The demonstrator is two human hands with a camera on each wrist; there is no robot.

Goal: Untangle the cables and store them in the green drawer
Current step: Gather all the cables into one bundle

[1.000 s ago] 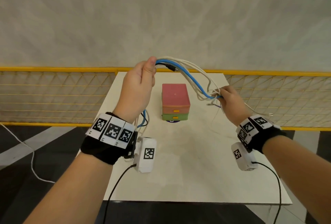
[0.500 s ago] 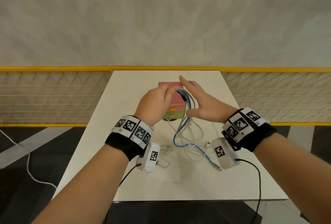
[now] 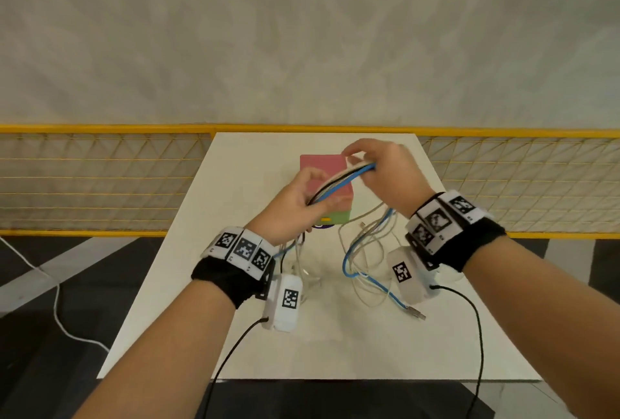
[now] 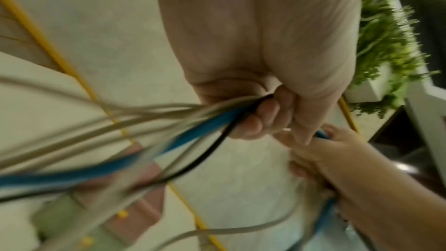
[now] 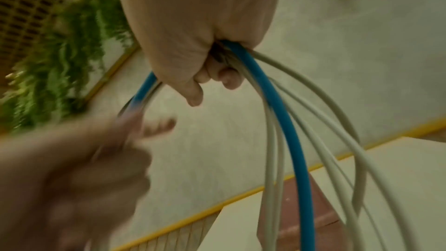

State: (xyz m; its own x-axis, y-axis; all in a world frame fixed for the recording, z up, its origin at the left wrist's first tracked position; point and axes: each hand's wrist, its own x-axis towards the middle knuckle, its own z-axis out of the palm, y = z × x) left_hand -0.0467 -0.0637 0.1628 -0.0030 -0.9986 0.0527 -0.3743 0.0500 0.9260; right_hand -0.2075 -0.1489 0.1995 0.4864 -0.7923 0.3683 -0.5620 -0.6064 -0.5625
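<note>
A bundle of blue, white and black cables [image 3: 342,180] spans between both hands above the table [image 3: 235,345]. My left hand [image 3: 295,204] grips the bundle's lower left part; the left wrist view shows its fingers [image 4: 260,117] curled round the cables [image 4: 198,131]. My right hand [image 3: 379,170] grips the upper right part, fingers [image 5: 217,75] wrapped round the blue cable [image 5: 289,140] and white ones. Loose loops [image 3: 365,261] hang to the table, a plug end [image 3: 416,313] lying by the right wrist. The drawer stack [image 3: 332,183] stands behind the hands, pink on top, green drawer [image 3: 337,217] at the bottom, partly hidden.
A yellow mesh railing [image 3: 100,180] runs behind the table with a pale wall beyond. A white cord [image 3: 57,311] lies on the dark floor at left. Black sensor leads [image 3: 235,348] trail from both wrists over the table's near edge.
The hands came down from a wide raised stretch and drew together. My right hand, open half a second ago, now grips the bundle, and a short span arches between the hands.
</note>
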